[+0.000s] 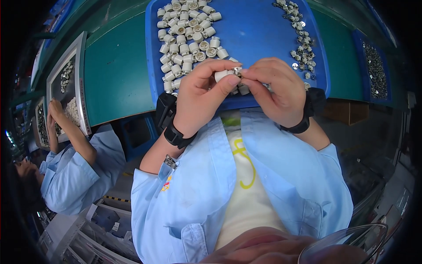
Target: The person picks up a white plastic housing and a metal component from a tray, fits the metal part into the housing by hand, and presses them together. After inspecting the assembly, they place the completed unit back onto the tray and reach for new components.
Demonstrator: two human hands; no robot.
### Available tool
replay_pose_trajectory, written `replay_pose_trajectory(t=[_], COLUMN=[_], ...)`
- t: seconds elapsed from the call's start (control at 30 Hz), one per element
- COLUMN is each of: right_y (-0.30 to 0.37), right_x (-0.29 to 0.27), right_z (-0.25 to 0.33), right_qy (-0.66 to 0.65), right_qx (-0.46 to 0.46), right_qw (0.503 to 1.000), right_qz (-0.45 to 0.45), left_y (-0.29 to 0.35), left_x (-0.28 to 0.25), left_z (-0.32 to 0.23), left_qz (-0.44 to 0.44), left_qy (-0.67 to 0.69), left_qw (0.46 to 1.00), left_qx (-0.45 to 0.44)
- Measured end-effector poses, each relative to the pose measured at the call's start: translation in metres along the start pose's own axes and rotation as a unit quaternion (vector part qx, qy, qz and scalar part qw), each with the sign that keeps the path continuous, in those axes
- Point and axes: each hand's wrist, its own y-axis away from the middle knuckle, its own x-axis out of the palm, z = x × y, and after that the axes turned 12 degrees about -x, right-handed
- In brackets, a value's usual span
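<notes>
My left hand (198, 94) is closed around a white ceramic lamp socket (221, 75), held between thumb and fingers over the near part of the blue tray (250, 31). At the socket's right end a small shiny metal part (237, 70) shows. My right hand (281, 86) pinches at that metal part with thumb and forefinger; its other fingers are curled in. The fingertips hide exactly how the two pieces meet. Many similar white sockets (193, 39) lie heaped along the tray's left side, some partly behind my hands.
Small metal-and-white parts (303, 48) lie scattered along the tray's right side. A blue bin (373, 70) of small metal pieces stands further right on the green table (114, 79). At left, another person (83, 163) works over a metal-framed tray (82, 83).
</notes>
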Motion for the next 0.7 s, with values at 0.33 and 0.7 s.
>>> replay_pose_trajectory(t=[0.33, 0.7], right_y=[-0.003, -0.005], right_x=[-0.011, -0.009], right_z=[-0.011, -0.002], right_qy=[-0.031, -0.03], right_qx=[-0.053, 0.04], right_qw=[0.992, 0.995], right_qz=[0.109, 0.088], left_y=[0.003, 0.006], left_x=[-0.006, 0.001], left_z=[-0.003, -0.006], left_qz=[0.097, 0.024], left_qy=[0.009, -0.01], left_qw=[0.995, 0.999], left_qx=[0.021, -0.047])
